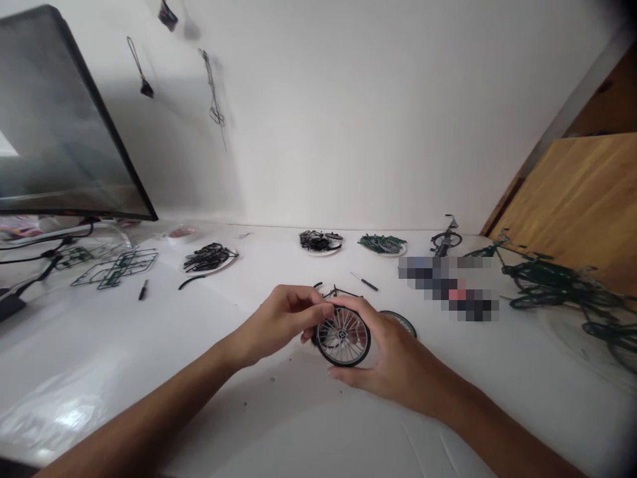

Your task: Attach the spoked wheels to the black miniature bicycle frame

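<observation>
A small spoked bicycle wheel with a black tyre stands upright between my two hands, its face towards me. My left hand is closed at the wheel's upper left, thumb and fingers pinching near the rim; some of its fingers are hidden behind the wheel. Curved around the right side, my right hand has its fingers over the top of the tyre and its thumb at the bottom. Another small wheel lies behind my right hand, partly covered. Dark thin bicycle parts show just beyond my fingers.
Behind are plates of black parts, dark parts and green parts. Two screwdrivers lie apart. Green miniature bicycles stand right; green frames lie left near a monitor. One patch is pixelated.
</observation>
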A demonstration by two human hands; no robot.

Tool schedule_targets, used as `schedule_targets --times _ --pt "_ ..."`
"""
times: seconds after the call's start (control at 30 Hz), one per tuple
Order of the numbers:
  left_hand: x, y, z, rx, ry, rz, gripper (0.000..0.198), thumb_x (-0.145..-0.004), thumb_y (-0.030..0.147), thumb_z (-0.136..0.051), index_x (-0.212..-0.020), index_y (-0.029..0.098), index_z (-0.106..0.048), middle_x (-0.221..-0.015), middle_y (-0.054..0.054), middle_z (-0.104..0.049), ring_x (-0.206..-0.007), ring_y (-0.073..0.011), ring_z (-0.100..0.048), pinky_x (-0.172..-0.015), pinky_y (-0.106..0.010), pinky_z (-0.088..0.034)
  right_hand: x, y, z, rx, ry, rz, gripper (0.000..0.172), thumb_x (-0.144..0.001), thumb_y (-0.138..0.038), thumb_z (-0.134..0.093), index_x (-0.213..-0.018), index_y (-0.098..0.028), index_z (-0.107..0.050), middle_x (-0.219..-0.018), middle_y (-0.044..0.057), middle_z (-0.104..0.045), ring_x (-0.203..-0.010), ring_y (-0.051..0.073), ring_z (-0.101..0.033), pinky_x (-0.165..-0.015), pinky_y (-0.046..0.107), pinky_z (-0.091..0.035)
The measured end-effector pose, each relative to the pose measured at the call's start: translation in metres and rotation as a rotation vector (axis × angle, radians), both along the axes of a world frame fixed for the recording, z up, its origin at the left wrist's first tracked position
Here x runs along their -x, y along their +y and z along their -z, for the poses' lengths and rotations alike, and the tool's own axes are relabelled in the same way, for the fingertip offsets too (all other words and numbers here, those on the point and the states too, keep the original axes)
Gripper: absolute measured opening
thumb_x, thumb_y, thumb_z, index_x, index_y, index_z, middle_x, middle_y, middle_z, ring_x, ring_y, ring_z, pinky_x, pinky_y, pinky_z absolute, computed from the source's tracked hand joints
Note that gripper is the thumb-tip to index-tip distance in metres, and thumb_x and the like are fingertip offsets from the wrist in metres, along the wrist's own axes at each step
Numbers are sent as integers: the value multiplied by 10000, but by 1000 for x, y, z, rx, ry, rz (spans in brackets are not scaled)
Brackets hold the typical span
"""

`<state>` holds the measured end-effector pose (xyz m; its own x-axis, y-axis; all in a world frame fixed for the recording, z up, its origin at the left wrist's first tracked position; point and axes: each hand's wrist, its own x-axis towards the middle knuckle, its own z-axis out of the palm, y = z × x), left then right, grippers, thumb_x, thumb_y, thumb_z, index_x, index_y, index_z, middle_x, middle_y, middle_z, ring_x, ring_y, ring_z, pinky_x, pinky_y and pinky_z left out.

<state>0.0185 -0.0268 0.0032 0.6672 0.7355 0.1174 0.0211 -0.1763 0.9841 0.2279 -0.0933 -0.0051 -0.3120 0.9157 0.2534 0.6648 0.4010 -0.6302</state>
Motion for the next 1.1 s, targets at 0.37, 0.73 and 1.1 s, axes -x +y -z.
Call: schedule_targets --times 0.37,0.73,1.1 --pt "-3 -1 1 41 5 50 272 -941 365 -637 -808 128 -629 -666 4 -580 -595 -81 -507 -603 -215 -401 -1 7 4 -120 107 82 656 -736 -348 -796 -1301 -343 -463 -1057 20 -722 -834 219 -713 -718 357 -606" --pt "0 -1 4 -89 145 42 376 -969 437 -585 -724 157 -534 -610 36 -490 -553 -77 -412 -528 -221 -321 -4 11 4 -375 -160 -43 618 -812 -285 -755 -1349 -311 -451 -1266 55 -618 -1120 250 -635 -908 398 -562" --pt "13 23 6 41 -44 -53 627 -977 645 -453 -601 152 -550 -511 65 -230 -467 -74 -206 -482 -251 -162 -11 15 8 -397 -153 -57 361 -840 -321 -689 -1163 -247 -548 -992 31 -650 -794 188 -635 -666 324 -523"
